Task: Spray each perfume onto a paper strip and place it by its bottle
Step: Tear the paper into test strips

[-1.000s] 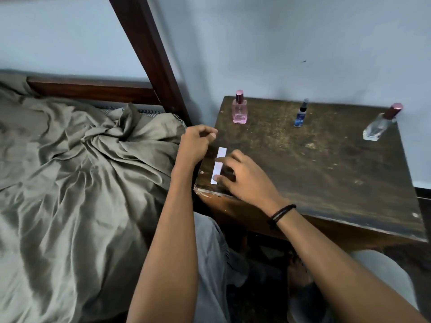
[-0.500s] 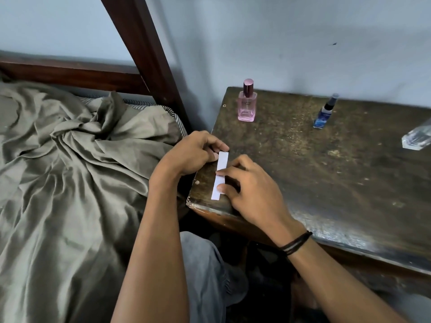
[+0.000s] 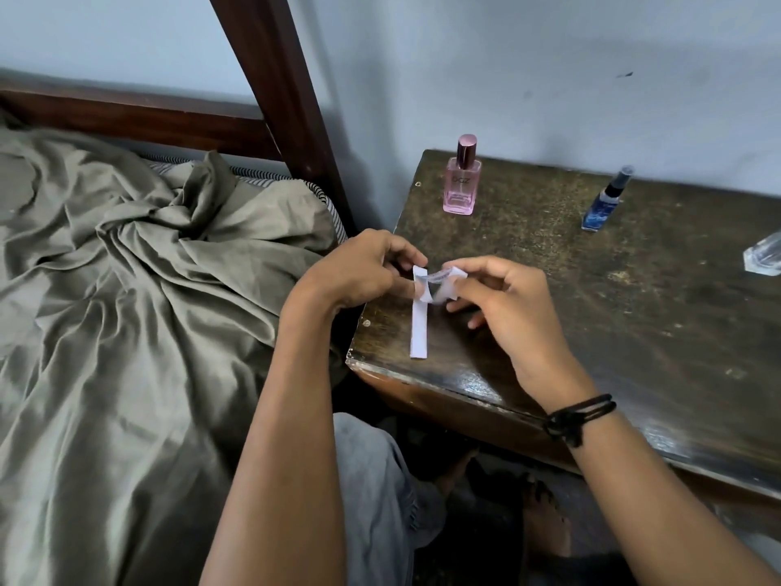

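Observation:
White paper strips hang over the near left corner of the dark wooden table. My left hand pinches their top end. My right hand pinches a strip that is curled away from the stack. A pink perfume bottle stands upright at the table's back left. A small blue spray bottle stands further right. A clear glass bottle is cut off by the right edge of the view.
A bed with a crumpled olive sheet fills the left side. Its dark wooden post rises between bed and table. A pale wall lies behind the table. My knees and bare feet show below the table's front edge.
Both hands have lifted the top of the paper off the table. My right hand has peeled one strip away, curling it to the right. The view has moved closer and left.

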Available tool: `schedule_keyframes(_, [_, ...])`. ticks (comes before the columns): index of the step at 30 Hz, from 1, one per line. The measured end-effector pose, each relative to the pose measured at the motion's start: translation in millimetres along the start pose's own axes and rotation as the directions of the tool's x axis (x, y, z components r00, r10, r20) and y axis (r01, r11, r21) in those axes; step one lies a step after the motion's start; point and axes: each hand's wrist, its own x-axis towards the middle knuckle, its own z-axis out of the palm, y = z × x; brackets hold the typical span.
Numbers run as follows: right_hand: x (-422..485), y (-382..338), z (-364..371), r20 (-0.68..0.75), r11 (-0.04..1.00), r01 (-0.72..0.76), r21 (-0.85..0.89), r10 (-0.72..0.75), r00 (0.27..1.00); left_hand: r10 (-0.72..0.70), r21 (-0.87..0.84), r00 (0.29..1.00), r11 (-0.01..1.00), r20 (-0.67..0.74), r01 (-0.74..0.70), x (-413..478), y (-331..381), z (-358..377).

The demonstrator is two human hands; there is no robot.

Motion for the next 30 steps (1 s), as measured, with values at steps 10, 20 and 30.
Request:
schedule_keyframes(10, [3, -9, -8, 0.028, 0.964, -0.155, 0.214, 0.152, 0.988, -0.011, 0.021, 0.998, 1.0, -0.064, 0.012, 8, -1, 10])
schedule_keyframes(20, [0, -14, -10, 0.043, 0.947, -0.175, 0.27, 0.17, 0.984, 0.035, 0.007, 0.997, 0.999, -0.074, -0.035, 9, 10, 14])
schedule_keyframes(30, [-4, -15, -5, -0.061, 0.987, -0.082, 0.141, 0.091, 0.994, 0.135, 0.156, 0.982, 0.981, -0.129, -0.114, 8, 15, 16])
